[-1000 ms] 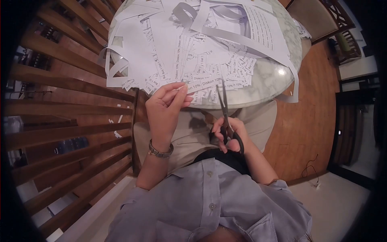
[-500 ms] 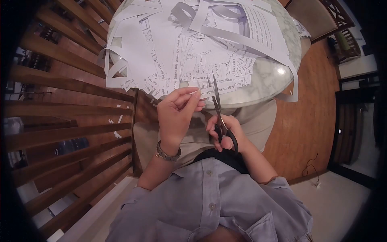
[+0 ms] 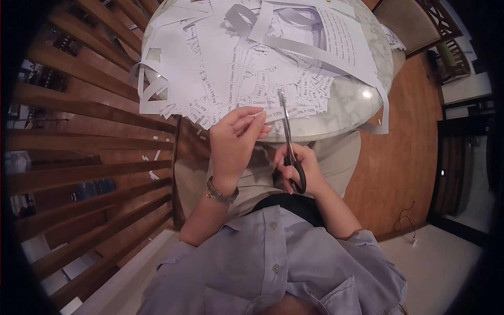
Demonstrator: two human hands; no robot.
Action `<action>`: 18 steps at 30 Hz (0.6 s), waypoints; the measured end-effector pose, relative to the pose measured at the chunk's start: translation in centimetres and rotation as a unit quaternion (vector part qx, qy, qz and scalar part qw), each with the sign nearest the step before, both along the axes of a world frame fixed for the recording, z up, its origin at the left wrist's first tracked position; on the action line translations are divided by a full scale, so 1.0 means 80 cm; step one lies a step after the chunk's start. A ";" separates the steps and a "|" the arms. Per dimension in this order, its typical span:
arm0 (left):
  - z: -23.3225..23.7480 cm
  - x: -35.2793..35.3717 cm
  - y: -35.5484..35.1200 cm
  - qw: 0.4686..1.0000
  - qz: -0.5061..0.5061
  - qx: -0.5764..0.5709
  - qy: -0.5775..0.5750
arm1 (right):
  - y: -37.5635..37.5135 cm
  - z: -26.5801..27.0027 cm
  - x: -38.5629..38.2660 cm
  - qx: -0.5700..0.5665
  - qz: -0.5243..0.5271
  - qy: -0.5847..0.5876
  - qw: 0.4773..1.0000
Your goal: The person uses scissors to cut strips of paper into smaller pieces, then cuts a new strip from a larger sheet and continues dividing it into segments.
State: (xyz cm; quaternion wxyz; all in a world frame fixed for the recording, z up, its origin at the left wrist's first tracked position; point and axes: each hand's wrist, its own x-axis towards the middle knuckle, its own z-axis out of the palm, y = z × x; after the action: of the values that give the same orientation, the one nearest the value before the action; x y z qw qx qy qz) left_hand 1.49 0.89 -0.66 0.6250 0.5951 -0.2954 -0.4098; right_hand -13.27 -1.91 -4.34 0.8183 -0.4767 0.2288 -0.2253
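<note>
In dim light, the tabletop [image 3: 353,111] glares and edges bow.

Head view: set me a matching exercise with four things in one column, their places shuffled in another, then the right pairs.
Things:
1. scissors
2. wristband
3. held paper strip
4. marble table

Places:
A. beneath the loose paper slips
B. in the right hand
C. pinched in the left hand
D. around the left wrist

Pairs: 1-B, 2-D, 3-C, 4-A
</note>
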 end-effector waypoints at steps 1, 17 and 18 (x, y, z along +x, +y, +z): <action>-0.001 0.002 -0.003 1.000 -0.001 -0.006 -0.018 | 0.000 0.001 0.000 -0.001 0.002 -0.001 1.000; -0.007 0.056 -0.015 0.784 0.099 0.028 -0.612 | -0.012 -0.005 -0.030 -0.064 0.019 -0.044 0.997; -0.010 0.056 -0.016 0.791 0.094 0.033 -0.604 | -0.012 -0.008 -0.029 -0.061 0.016 -0.066 0.996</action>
State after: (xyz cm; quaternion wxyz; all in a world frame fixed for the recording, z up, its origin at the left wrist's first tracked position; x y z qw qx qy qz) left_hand 5.97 -0.40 -1.48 0.3345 0.7666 -0.5416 0.0840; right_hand -15.62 -2.88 -5.02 0.8047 -0.5132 0.1527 -0.2563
